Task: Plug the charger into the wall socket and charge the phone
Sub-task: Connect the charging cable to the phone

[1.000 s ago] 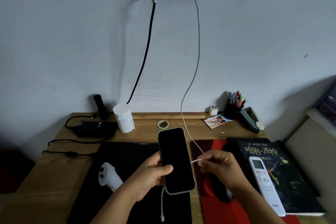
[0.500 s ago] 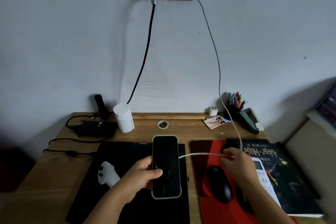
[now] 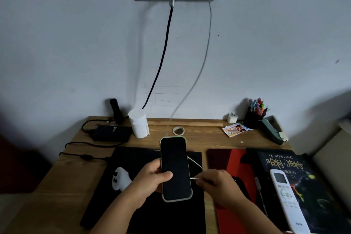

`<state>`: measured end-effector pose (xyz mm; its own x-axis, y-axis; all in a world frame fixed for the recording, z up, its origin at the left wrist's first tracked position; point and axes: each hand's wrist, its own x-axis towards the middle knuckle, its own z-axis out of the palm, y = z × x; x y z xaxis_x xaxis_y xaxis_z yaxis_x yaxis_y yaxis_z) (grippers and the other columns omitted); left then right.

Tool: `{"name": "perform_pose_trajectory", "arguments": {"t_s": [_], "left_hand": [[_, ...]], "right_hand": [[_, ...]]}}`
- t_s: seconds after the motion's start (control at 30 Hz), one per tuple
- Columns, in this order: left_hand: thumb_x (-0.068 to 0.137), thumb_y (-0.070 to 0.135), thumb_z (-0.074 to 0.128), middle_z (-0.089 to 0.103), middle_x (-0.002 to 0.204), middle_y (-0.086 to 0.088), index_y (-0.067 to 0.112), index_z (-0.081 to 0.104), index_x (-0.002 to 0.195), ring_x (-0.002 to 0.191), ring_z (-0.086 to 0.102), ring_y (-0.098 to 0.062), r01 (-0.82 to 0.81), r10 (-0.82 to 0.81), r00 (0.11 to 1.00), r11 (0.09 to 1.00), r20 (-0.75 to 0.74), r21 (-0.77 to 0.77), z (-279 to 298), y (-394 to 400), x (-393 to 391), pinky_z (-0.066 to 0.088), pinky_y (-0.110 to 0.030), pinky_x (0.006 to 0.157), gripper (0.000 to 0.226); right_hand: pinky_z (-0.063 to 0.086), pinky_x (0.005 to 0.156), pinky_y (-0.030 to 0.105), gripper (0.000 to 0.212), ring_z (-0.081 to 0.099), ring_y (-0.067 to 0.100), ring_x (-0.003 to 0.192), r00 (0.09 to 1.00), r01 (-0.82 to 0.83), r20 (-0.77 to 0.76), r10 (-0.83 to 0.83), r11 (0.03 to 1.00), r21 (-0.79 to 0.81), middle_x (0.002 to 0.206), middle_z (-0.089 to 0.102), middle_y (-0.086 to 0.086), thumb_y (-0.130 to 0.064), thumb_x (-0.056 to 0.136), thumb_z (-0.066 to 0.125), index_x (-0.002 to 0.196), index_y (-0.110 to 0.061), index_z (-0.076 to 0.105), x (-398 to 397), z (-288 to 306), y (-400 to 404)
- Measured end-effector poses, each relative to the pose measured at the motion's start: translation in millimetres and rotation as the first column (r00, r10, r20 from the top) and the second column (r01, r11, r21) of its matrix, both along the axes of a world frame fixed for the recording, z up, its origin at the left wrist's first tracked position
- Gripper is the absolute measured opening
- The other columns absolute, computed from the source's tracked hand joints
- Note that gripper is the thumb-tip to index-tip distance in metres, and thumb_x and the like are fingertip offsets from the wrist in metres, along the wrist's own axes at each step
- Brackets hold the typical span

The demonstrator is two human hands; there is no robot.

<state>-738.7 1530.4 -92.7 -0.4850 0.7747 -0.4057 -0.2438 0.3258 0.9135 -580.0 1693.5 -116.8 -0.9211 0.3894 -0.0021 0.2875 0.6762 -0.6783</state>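
Left hand point(image 3: 152, 180) gripping phone point(image 3: 175, 169), wooden desk point(image 3: 72, 169)

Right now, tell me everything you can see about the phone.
The phone is a slim slab with a dark, unlit screen facing up, in a pale case with rounded corners. It is held lengthwise above the black mat, top end toward the wall. The left hand grips its left edge, thumb across the glass. The right hand pinches the white cable beside its right edge; whether the cable is plugged in cannot be told.
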Motion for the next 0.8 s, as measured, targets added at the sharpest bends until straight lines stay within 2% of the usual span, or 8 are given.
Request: {"name": "perform_pose_trajectory", "arguments": {"t_s": [0.1,0.2,0.3,0.43,0.57,0.67,0.77,0.8], "left_hand": [[0.084,0.007,0.060,0.076,0.092,0.009,0.032,0.068,0.092,0.088,0.071,-0.011,-0.021,0.021,1.000,1.000,0.001,0.004,-1.1,1.5,0.7,0.055,-0.024,0.068,0.027],[0.083,0.008,0.062,0.076,0.095,0.005,0.033,0.068,0.094,0.092,0.070,-0.014,-0.022,0.022,1.000,1.000,-0.007,0.010,-3.5,5.3,4.1,0.054,-0.032,0.077,0.028],[0.083,0.008,0.062,0.076,0.096,0.000,0.030,0.069,0.096,0.092,0.070,-0.018,-0.050,0.050,0.999,0.998,-0.002,0.025,-5.6,8.2,4.6,0.054,-0.036,0.080,0.026],[0.085,0.009,0.060,0.073,0.100,-0.002,0.025,0.065,0.102,0.095,0.068,-0.019,-0.126,0.126,0.992,0.991,0.006,0.042,-4.4,9.7,-2.1,0.054,-0.036,0.080,0.024],[0.087,0.005,0.055,0.069,0.097,-0.002,0.022,0.061,0.100,0.088,0.067,-0.015,-0.238,0.237,0.971,0.969,0.021,0.062,-2.7,13.4,-7.6,0.052,-0.028,0.065,0.022],[0.089,0.005,0.053,0.065,0.100,-0.005,0.022,0.058,0.100,0.091,0.064,-0.019,-0.309,0.306,0.951,0.950,0.052,0.053,-2.5,18.5,-9.3,0.052,-0.034,0.070,0.021],[0.089,0.008,0.051,0.065,0.102,-0.006,0.023,0.055,0.103,0.092,0.063,-0.019,-0.341,0.334,0.938,0.938,0.090,0.067,-0.1,23.6,-8.2,0.050,-0.034,0.067,0.021],[0.090,0.008,0.051,0.065,0.103,-0.005,0.023,0.054,0.105,0.091,0.064,-0.019,-0.347,0.341,0.936,0.935,0.087,0.073,0.8,24.9,-7.6,0.050,-0.033,0.065,0.021]], "right_hand": [[0.052,0.071,0.036,0.018,0.065,0.011,0.077,0.996,-0.046,0.080,0.043,0.999,0.025,0.087,0.073,-0.003,-0.025,0.087,0.053,0.098,-0.027,0.066,-2.0,-1.7,-4.0],[0.053,0.072,0.036,0.018,0.065,0.012,0.079,0.990,-0.123,0.057,0.126,0.991,-0.058,0.089,0.072,0.001,-0.016,0.087,0.050,0.097,-0.021,0.064,-6.1,-1.5,-13.5],[0.045,0.060,0.030,0.021,0.058,0.008,0.061,0.992,-0.083,0.092,0.087,0.995,-0.049,0.066,0.064,-0.004,-0.032,0.089,0.052,0.082,-0.015,0.064,-5.7,-2.0,-18.9],[0.032,0.051,0.029,0.043,0.051,0.016,0.063,0.966,0.058,0.247,-0.077,0.995,0.083,0.054,0.045,-0.007,-0.050,0.090,0.042,0.060,-0.020,0.048,3.2,-3.6,-9.4],[0.045,0.068,0.035,0.044,0.064,0.029,0.085,0.952,0.215,0.194,-0.238,0.968,0.132,0.080,0.070,0.005,-0.053,0.093,0.031,0.085,-0.019,0.058,9.9,-0.7,-6.2],[0.047,0.071,0.035,0.037,0.065,0.030,0.084,0.957,0.244,0.130,-0.258,0.963,0.117,0.081,0.070,0.005,-0.049,0.095,0.027,0.098,-0.026,0.055,9.7,4.3,-9.9],[0.035,0.078,0.032,0.030,0.057,0.018,0.092,0.971,0.223,0.043,-0.236,0.953,0.204,0.093,0.069,0.000,-0.041,0.096,0.032,0.110,-0.032,0.057,6.7,7.2,-14.3],[0.029,0.079,0.030,0.027,0.051,0.012,0.094,0.975,0.221,-0.006,-0.224,0.960,0.174,0.095,0.068,-0.004,-0.035,0.096,0.037,0.109,-0.029,0.060,5.0,9.3,-17.0]]}}
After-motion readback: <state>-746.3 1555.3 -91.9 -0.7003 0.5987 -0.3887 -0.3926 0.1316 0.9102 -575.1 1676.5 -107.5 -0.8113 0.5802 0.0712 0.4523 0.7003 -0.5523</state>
